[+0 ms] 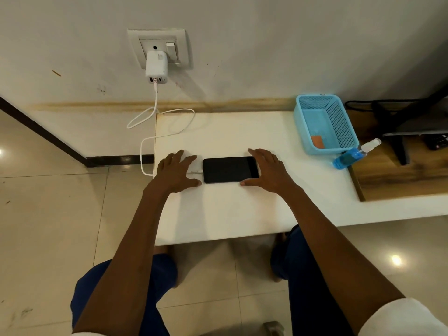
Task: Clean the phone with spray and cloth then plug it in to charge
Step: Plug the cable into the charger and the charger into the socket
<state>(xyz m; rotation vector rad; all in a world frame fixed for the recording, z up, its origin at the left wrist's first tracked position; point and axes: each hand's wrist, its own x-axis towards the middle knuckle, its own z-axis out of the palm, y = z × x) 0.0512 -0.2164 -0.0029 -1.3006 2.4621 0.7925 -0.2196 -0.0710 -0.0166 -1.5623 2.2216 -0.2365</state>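
A black phone (229, 169) lies flat, screen up and dark, on the white table (218, 214). A white cable (167, 132) runs from its left end up to a white charger (156, 66) plugged in the wall socket (160, 48). My left hand (175, 170) rests open on the table just left of the phone, over the cable's plug. My right hand (269, 169) is spread at the phone's right end, with the fingers touching its edge. A spray bottle (355, 154) with blue liquid lies tilted at the right. An orange cloth (317, 141) sits in the blue basket (326, 123).
A dark stand and black cords (400, 122) sit on a wooden surface at the far right. The table's left edge drops to a tiled floor (48, 226). My knees in blue trousers are under the table's front edge.
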